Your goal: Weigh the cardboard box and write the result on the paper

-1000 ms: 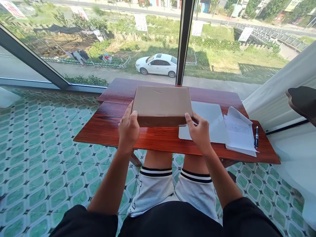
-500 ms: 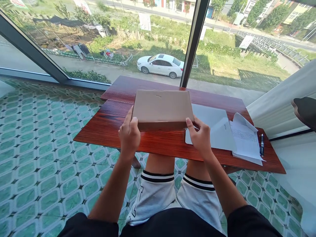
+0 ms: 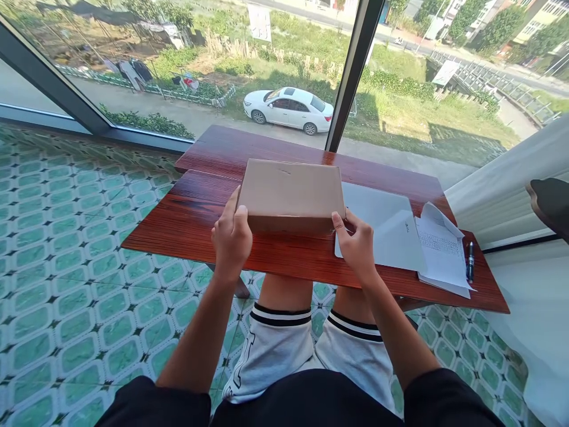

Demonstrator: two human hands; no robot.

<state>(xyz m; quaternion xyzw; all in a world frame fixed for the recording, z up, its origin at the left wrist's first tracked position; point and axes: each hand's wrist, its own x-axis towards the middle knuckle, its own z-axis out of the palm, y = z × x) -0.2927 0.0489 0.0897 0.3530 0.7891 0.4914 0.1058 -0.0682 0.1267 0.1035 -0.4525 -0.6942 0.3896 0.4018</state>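
Note:
Between my hands is a flat brown cardboard box (image 3: 291, 188), its long front side facing me and its plain top showing a small mark near the far edge. My left hand (image 3: 232, 237) grips its front left corner, thumb on the front and fingers along the left side. At the front right corner my right hand (image 3: 354, 238) pinches the box with the thumb in front; the other fingers are partly hidden behind. The box is over the dark red wooden table (image 3: 186, 219); whether its underside touches the wood I cannot tell.
A closed silver laptop (image 3: 382, 228) lies right of the box, partly behind my right hand. Handwritten papers (image 3: 442, 249) and a dark pen (image 3: 470, 261) lie at the table's right end. A window frame (image 3: 351, 77) stands behind the table, and a white curtain (image 3: 502, 190) hangs at right.
The box has tipped slightly, so more of its front side shows. Both hands keep their hold and have shifted a little left in view, while the whole view has moved slightly.

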